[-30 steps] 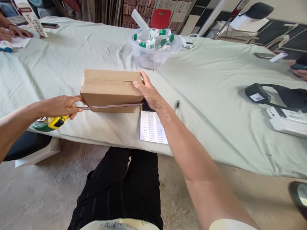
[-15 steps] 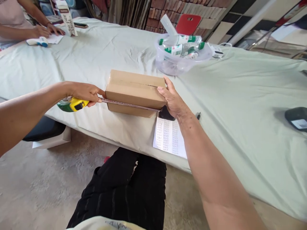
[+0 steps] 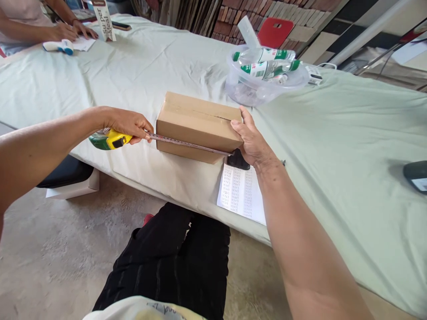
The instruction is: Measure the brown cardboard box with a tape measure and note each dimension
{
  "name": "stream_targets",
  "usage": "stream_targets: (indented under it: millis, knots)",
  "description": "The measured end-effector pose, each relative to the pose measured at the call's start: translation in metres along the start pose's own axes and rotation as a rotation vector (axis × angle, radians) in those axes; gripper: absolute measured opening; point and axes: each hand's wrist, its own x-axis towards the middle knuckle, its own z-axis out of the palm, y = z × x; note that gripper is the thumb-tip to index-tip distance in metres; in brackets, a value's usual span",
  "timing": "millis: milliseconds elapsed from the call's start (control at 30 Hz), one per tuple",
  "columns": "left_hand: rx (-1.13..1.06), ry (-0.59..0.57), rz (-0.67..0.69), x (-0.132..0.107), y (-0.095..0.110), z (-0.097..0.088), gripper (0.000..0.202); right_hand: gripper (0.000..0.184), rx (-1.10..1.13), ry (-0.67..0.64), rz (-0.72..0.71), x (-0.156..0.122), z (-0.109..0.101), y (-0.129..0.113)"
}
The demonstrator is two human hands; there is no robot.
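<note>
A closed brown cardboard box (image 3: 196, 122) lies on the pale green cloth of the table (image 3: 333, 133). My left hand (image 3: 128, 124) is closed round a yellow and green tape measure (image 3: 107, 139) just left of the box. Its blade (image 3: 187, 144) runs along the box's front face. My right hand (image 3: 251, 142) grips the box's right end and pins the blade's tip there. A small black object (image 3: 238, 161) lies under that hand, on a printed paper sheet (image 3: 240, 192).
A clear plastic bowl (image 3: 267, 82) with water bottles stands behind the box. Another person's hands (image 3: 63, 31) rest at the far left by a white thermometer (image 3: 56, 46) and a carton (image 3: 104, 20). A black device (image 3: 416, 175) is at the right edge.
The view has swung left and closer, so the box sits more to the right. Both hands keep the tape stretched along the box; the left hand is a little higher.
</note>
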Motion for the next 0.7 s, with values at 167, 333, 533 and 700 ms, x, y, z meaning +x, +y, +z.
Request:
stream_targets:
  millis: [167, 333, 533, 700]
  knots:
    - [-0.069, -0.185, -0.043, -0.005, 0.001, 0.019, 0.024, 0.092, 0.035, 0.01, -0.013, 0.002, 0.005, -0.006]
    - [-0.249, -0.192, -0.053, -0.028, -0.002, 0.044, 0.022, 0.084, 0.055, -0.007, -0.004, 0.002, 0.003, -0.014]
    - [-0.657, -0.161, -0.056, -0.054, -0.018, 0.08, 0.026, 0.13, 0.031, -0.291, -0.035, -0.006, -0.015, -0.019]
    - [-0.898, -0.166, -0.058, -0.059, -0.021, 0.118, 0.032, 0.133, 0.02, -0.304, -0.112, -0.006, -0.02, -0.014]
